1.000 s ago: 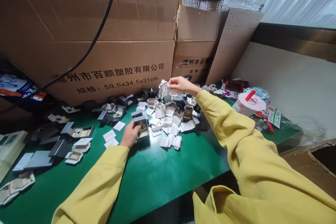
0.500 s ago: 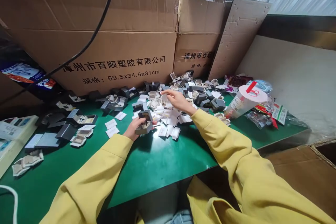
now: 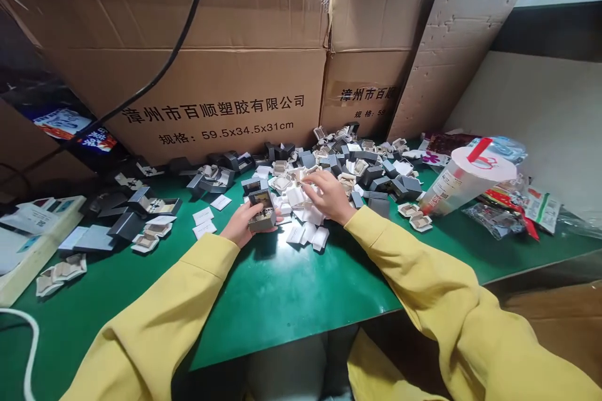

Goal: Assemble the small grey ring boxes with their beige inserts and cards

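Observation:
My left hand (image 3: 239,225) is wrapped round a small dark grey hinged box (image 3: 262,220) with its lid raised, the inside facing me. Beyond it, my right hand (image 3: 332,198) is over a heap of small white cards and inserts (image 3: 295,195). Its thumb and fingers are drawn together at the heap's top; what lies between them is too small to make out. Behind and right of that hand, many grey boxes (image 3: 371,177) lie jumbled with pale inserts. White cards (image 3: 203,215) rest on the green table (image 3: 282,301) left of my left hand.
Large cardboard cartons (image 3: 226,94) stand along the back. To the right are a cup with a red straw (image 3: 463,178) and plastic packets (image 3: 505,207). More grey boxes (image 3: 126,229) and a white cable (image 3: 32,351) are on the left. A black cable (image 3: 181,37) hangs in front.
My right hand has come slightly nearer over the white heap, and its fingers have drawn in from a pointing pose. The left hand still holds the box. The view has shifted slightly.

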The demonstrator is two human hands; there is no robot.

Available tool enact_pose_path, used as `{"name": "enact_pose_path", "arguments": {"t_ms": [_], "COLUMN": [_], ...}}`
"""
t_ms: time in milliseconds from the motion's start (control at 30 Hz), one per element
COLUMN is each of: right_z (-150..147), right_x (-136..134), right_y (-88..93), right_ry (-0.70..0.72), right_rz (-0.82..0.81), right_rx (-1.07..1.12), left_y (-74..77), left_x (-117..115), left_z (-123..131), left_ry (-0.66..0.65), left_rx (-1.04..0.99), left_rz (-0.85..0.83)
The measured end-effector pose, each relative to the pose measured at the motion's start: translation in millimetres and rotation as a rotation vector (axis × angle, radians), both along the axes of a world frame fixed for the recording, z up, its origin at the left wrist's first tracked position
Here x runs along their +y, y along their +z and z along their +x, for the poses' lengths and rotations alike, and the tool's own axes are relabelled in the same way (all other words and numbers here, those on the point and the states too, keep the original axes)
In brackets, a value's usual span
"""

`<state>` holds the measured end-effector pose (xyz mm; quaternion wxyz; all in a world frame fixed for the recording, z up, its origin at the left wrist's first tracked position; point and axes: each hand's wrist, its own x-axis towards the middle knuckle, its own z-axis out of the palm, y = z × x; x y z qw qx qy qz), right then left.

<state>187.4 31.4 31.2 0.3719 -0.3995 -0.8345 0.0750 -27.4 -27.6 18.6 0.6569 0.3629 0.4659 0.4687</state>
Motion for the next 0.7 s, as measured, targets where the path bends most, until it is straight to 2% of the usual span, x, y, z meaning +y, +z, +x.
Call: {"name": "enact_pose_path", "arguments": {"t_ms": [133, 267, 533, 600, 700], "right_z": [-3.0, -10.4, -11.9, -11.0, -11.9], "right_x": [-2.6, -0.8, 1.1, 1.9, 3.6], "right_y": [-11.5, -20.1, -30.1, -27.9, -15.1], "right_ry": [-0.070, -0.134, -0.111, -0.125, -0.123], "right_rz": [0.127, 0.083, 0.104, 0.128, 0.146], "right_rx": [-0.197, -0.293, -0.068, 0.011, 0.105], "left_y": [-1.8, -4.2, -10.4, -9.4, -6.3], "left_x": [0.4, 0.8, 3.8, 3.6, 3.1], "left_z": [-2.0, -2.9, -3.8, -4.2, -5.9], "left_ry": [-0.039, -0.034, -0.041, -0.048, -0.059], "left_rx": [-0.026, 0.026, 0.041, 0.020, -0.031], "left_rz": [-0.003, 0.000, 0.011, 0.017, 0.017]}}
